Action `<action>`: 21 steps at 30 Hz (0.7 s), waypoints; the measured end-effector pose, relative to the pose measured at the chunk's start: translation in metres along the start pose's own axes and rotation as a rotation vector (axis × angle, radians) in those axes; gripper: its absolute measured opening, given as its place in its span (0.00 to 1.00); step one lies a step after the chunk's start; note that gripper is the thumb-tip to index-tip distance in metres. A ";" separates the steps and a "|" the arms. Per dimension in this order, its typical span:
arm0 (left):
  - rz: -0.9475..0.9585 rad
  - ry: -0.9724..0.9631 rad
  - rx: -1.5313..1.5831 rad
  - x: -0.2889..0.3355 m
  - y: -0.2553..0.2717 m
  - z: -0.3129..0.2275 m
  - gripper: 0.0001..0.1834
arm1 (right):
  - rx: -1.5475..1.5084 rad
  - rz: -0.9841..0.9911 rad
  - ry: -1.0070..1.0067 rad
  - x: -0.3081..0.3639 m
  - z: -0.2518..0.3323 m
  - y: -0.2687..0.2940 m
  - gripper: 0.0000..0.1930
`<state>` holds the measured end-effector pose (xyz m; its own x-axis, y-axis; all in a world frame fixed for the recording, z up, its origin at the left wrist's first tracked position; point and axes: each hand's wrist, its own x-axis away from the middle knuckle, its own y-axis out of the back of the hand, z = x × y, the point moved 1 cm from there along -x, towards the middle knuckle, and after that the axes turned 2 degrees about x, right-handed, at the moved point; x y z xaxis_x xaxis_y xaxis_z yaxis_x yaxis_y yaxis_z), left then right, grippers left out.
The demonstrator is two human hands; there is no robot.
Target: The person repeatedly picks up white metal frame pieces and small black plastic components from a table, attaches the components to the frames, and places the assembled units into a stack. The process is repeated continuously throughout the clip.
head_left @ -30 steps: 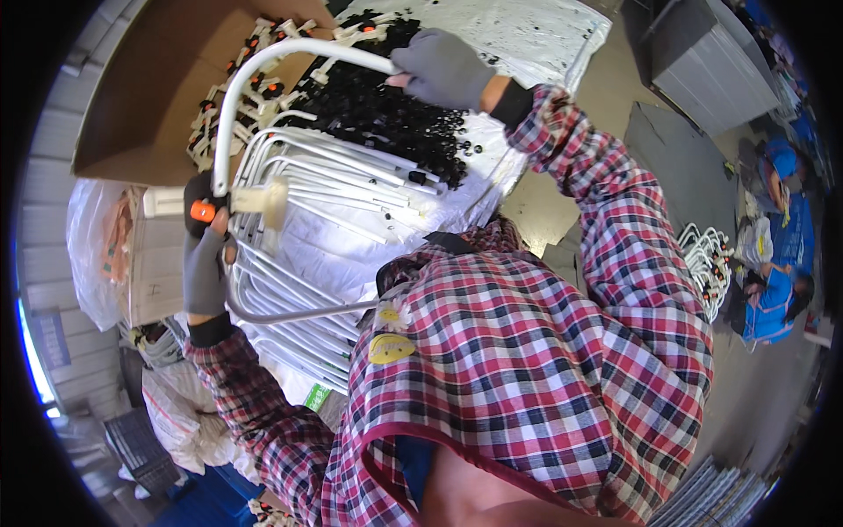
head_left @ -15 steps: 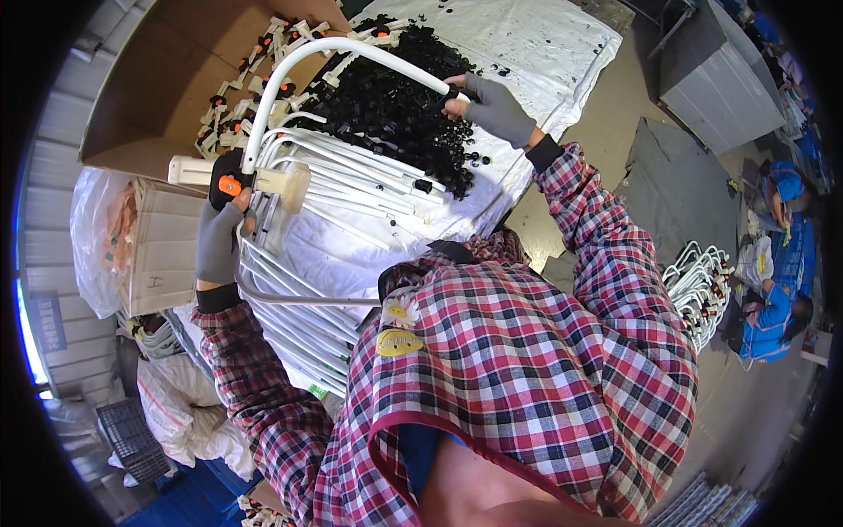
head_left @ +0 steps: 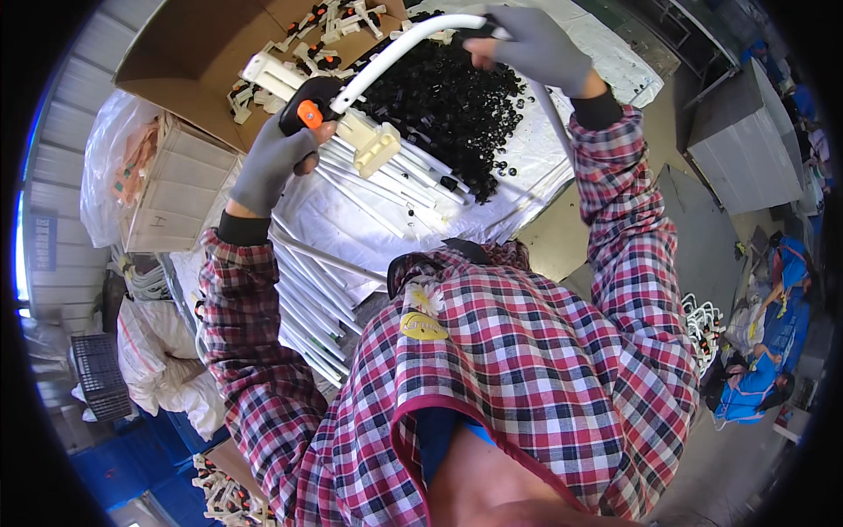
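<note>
If the right hand [head_left: 543, 48] twists the bent tube [head_left: 399, 54] it grasps, the left hand [head_left: 266, 171] may lose its gripped black-and-orange bracket [head_left: 309, 113].

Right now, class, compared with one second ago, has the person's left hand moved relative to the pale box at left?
Yes: the left hand has moved right and up the picture, away from the pale box.
</note>
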<state>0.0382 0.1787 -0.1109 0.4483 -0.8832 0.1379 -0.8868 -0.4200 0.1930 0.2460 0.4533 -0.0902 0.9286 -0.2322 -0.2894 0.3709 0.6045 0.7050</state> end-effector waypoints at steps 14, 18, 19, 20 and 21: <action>0.439 -0.023 -0.035 -0.038 -0.004 0.004 0.41 | 0.791 -0.094 0.477 -0.030 0.029 -0.060 0.22; 0.279 -0.093 -0.096 -0.048 -0.012 0.009 0.34 | 0.464 -0.813 0.508 0.016 -0.026 -0.082 0.21; 0.271 -0.107 -0.146 -0.051 -0.006 0.011 0.33 | 0.403 -0.855 0.373 0.037 -0.041 -0.098 0.23; 0.270 -0.124 -0.195 -0.055 -0.003 0.013 0.32 | 0.338 -0.857 0.177 0.060 -0.062 -0.118 0.20; 0.225 -0.133 -0.139 -0.054 -0.008 0.011 0.31 | 0.217 -0.742 0.034 0.082 -0.103 -0.144 0.14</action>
<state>0.0201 0.2274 -0.1310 0.2154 -0.9743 0.0655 -0.9341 -0.1860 0.3047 0.2672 0.4255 -0.2818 0.4362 -0.4928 -0.7529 0.8932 0.1356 0.4287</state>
